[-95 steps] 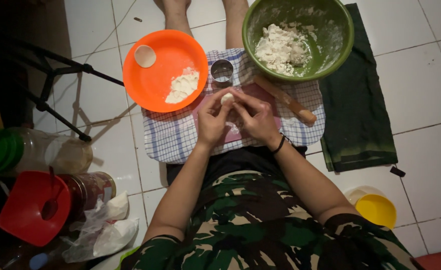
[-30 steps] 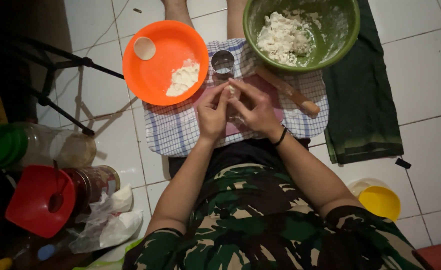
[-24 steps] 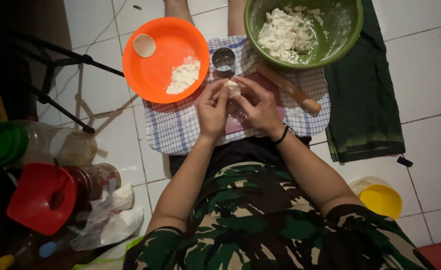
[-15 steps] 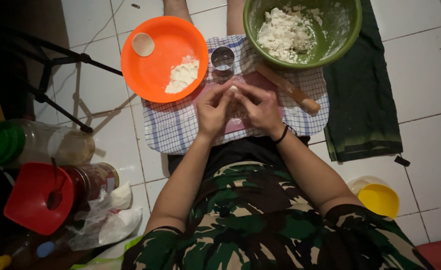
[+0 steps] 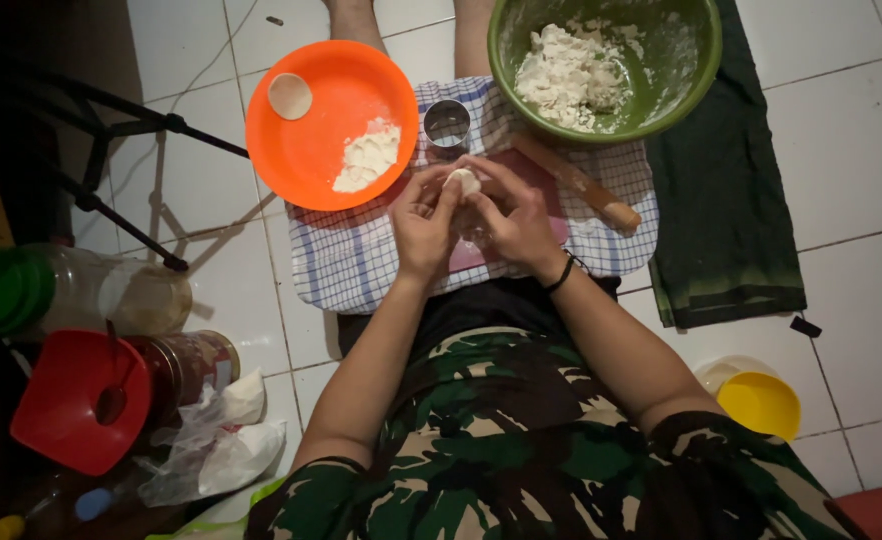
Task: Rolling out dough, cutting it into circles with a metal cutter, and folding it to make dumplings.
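Both hands close around one small white dough ball [image 5: 464, 181] just above the middle of the frame: the left hand [image 5: 423, 222] cups it from the left with its fingertips on top, and the right hand [image 5: 513, 215] wraps it from the right, so the ball is pinched between them with only its crown showing. To shape it well, the pressure probably wants to stay light and even, the ball turned a little between pinches, so that the surface closes smooth rather than cracking. Under the hands lies a pink board [image 5: 551, 190] on a blue-checked cloth [image 5: 346, 265]. Just above the ball stands a round metal cutter [image 5: 447, 123], and a wooden rolling pin [image 5: 578, 183] slants off to the right. An orange plate [image 5: 331, 120] at the upper left carries a heap of flour [image 5: 367, 157] and one flat dough disc [image 5: 290, 95]; dusting the fingers there should curb sticking. The green bowl [image 5: 696, 75] at the upper right holds the remaining dough.
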